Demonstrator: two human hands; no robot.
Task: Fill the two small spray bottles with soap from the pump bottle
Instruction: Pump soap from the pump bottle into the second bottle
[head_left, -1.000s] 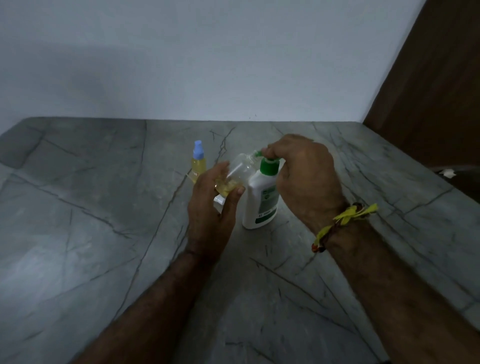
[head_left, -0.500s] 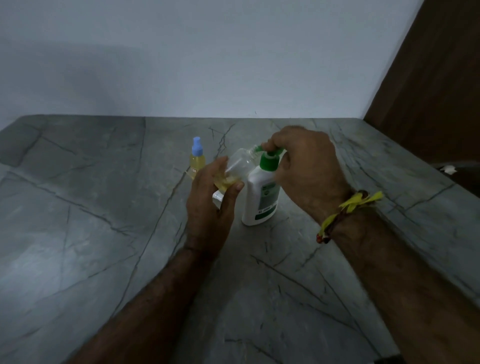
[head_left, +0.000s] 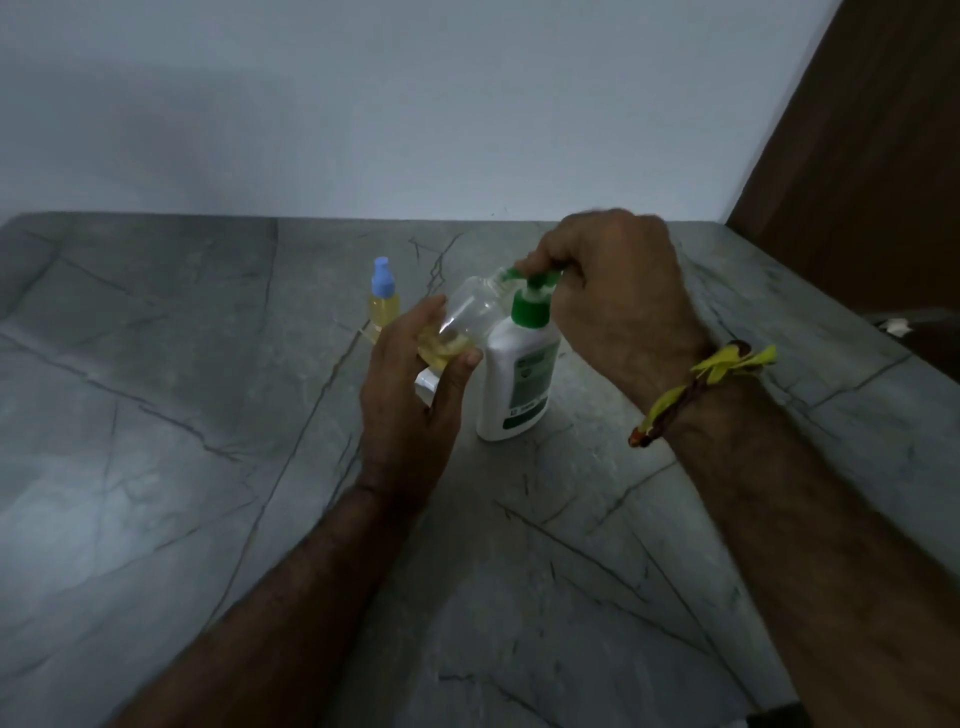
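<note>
A white pump bottle (head_left: 519, 384) with a green collar and pump head stands on the grey stone counter (head_left: 156, 441). My right hand (head_left: 618, 306) rests on top of it, fingers closed over the green pump head. My left hand (head_left: 410, 400) grips a small clear spray bottle (head_left: 467, 317), uncapped and tilted, its mouth up against the pump spout. Yellow soap pools in its lower end. A second small spray bottle (head_left: 383, 301), filled with yellow soap and topped by a blue cap, stands upright behind and left of my left hand.
A small white object (head_left: 427, 384) lies on the counter under my left hand, mostly hidden. A pale wall runs along the counter's far edge. A brown wooden panel (head_left: 862, 171) stands at the right, past the counter's right edge.
My right hand has risen a little with the green pump head, which now stands higher above the collar. The clear bottle stays held at the spout.
</note>
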